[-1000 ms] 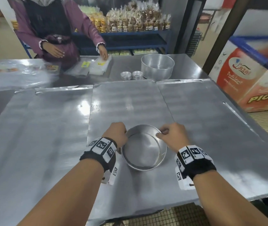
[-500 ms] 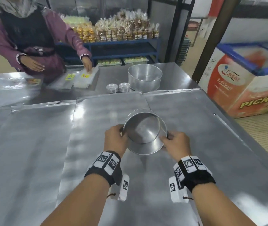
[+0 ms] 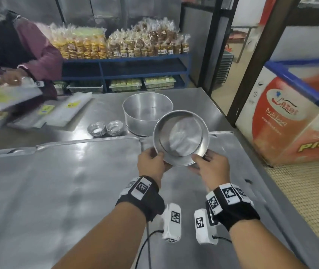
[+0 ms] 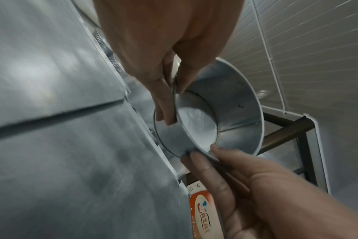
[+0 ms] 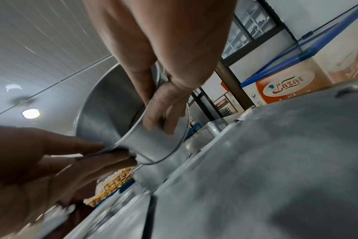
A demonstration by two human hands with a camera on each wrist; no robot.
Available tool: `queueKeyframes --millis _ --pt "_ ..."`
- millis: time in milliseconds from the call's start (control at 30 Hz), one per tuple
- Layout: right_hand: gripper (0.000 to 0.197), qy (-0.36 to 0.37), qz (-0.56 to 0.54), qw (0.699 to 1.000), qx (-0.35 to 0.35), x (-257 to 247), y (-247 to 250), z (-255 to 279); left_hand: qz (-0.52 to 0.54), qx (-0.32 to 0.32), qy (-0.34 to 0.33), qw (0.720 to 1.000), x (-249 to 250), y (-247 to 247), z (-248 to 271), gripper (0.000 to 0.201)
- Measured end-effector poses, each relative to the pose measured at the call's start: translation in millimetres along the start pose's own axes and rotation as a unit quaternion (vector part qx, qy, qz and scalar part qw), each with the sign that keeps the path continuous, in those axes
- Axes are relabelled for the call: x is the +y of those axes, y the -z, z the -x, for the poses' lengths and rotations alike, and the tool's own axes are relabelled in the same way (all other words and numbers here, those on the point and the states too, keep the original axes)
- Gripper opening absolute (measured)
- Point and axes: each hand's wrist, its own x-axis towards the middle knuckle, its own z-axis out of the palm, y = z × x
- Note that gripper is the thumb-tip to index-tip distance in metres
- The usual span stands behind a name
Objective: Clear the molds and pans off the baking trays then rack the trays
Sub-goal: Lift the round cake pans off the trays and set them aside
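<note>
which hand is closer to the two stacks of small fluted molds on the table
Left. The left hand grips the round pan on the side toward the small molds; the right hand grips the pan's other side, farther from them.

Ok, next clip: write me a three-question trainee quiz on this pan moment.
1. True or false: the round pan rests flat on the baking tray.
2. Which hands grip it? A) left hand only B) right hand only C) both
3. Fill in: the small fluted molds sit beside the ___ pan on the far table.

Key: 1 false, it is lifted and tilted; 2 C; 3 large round (deep).
</note>
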Motion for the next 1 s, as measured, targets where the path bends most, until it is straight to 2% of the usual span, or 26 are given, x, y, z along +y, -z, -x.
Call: queueKeyframes --millis 133,333,400,500,633,733,867,900,1000 --pt "0.016 0.003 0.021 1.000 -0.003 9 20 -89 -0.022 -0.027 -0.004 0.999 -12 -57 -52 0.013" --pt "0.012 -0.024 0.034 0.999 -0.012 17 32 -197 -0.079 -0.032 -0.013 0.996 -28 -114 -134 0.009" --pt "0.013 -0.023 0.039 0.999 -0.015 22 31 -228 -0.090 -0.028 -0.019 0.995 -35 -128 -160 0.013" --pt "0.010 -0.021 0.044 0.999 -0.020 29 27 -268 -0.057 -0.025 -0.019 0.998 -40 -148 -188 0.008" --pt "0.005 -0.038 0.063 0.997 -0.025 37 22 -307 -0.048 -0.020 0.010 0.999 -45 -162 -219 0.002" --pt "0.016 -0.046 0.098 0.994 -0.033 34 19 -322 -0.098 -0.005 0.024 0.995 -50 -162 -243 0.011" --pt "0.061 -0.037 0.166 0.984 -0.050 28 17 -344 -0.115 -0.014 0.013 0.993 -49 -166 -262 0.032" --pt "0.066 -0.035 0.171 0.983 -0.058 28 16 -350 -0.114 -0.018 0.014 0.993 -47 -168 -266 0.034" --pt "0.056 -0.027 0.179 0.982 -0.058 25 13 -355 -0.115 -0.025 0.022 0.993 -43 -174 -271 0.030"
